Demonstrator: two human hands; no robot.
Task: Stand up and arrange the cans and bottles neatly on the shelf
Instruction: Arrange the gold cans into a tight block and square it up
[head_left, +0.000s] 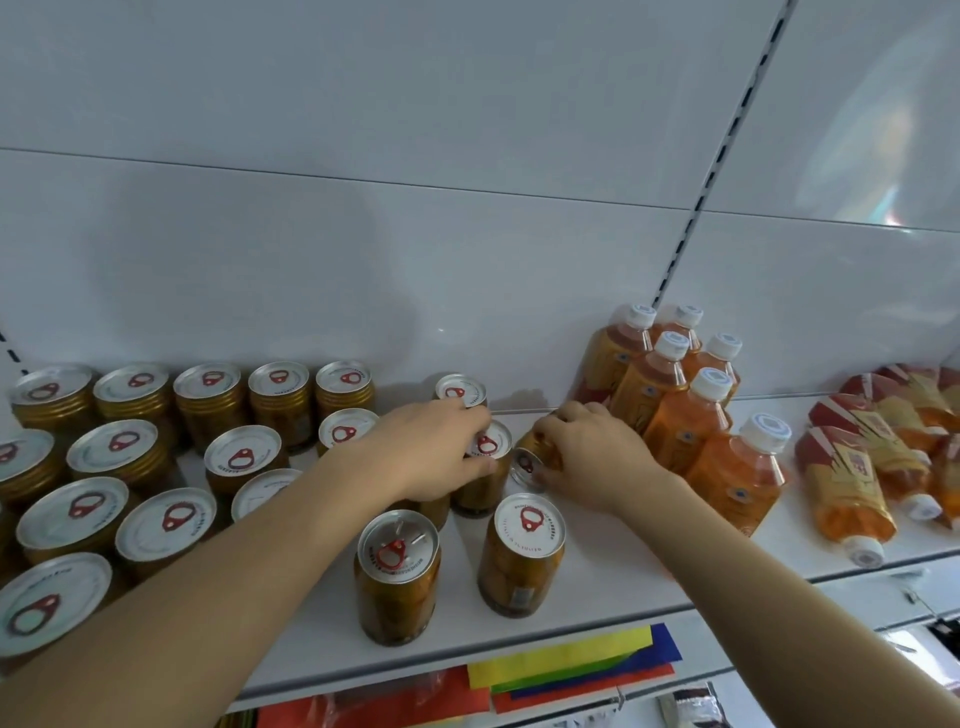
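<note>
Several gold cans with white lids and red pull tabs stand in rows on the left of the white shelf (597, 577). My left hand (431, 447) grips the top of an upright can (485, 470) in the middle. Beside it, my right hand (587, 452) is closed around a tipped can (532, 460) lying on its side, its silver end facing me. Two more upright cans (397, 587) (522, 553) stand apart near the front edge. Several orange bottles (691, 415) with white caps stand upright right of my hand. More bottles (847, 488) lie fallen at the far right.
The white back panel rises behind the shelf, with a slotted upright (711, 187) running up it. Coloured paper tags (571, 670) hang on the shelf's front edge, and packaged goods show below.
</note>
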